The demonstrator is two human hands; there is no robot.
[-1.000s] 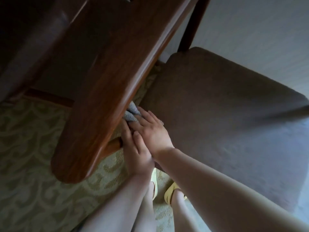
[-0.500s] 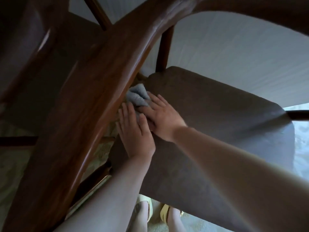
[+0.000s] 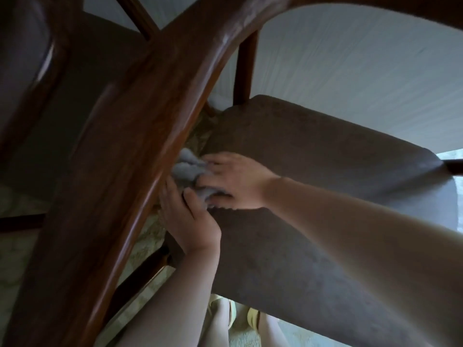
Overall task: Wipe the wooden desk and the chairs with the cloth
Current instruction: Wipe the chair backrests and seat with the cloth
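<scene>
A wooden chair fills the head view: its glossy curved armrest [image 3: 140, 146] runs from lower left to upper right, and its brown padded seat [image 3: 313, 176] lies to the right. A crumpled grey cloth [image 3: 186, 169] sits at the seat's left edge, just under the armrest. My right hand [image 3: 238, 181] lies flat on the cloth and presses it onto the seat. My left hand [image 3: 188, 216] is just below, fingers curled at the cloth's lower edge and against the seat's side.
A second chair's dark wooden frame [image 3: 50, 71] and padded back stand at the left. A pale wall [image 3: 350, 71] rises behind the seat. Patterned green carpet [image 3: 147, 236] shows under the armrest. My legs and yellow slippers [image 3: 250, 316] are at the bottom.
The view has tilted up along the armrest. Both hands and the cloth have slid from the seat's front corner further along its left edge; the right hand now covers more of the cloth.
</scene>
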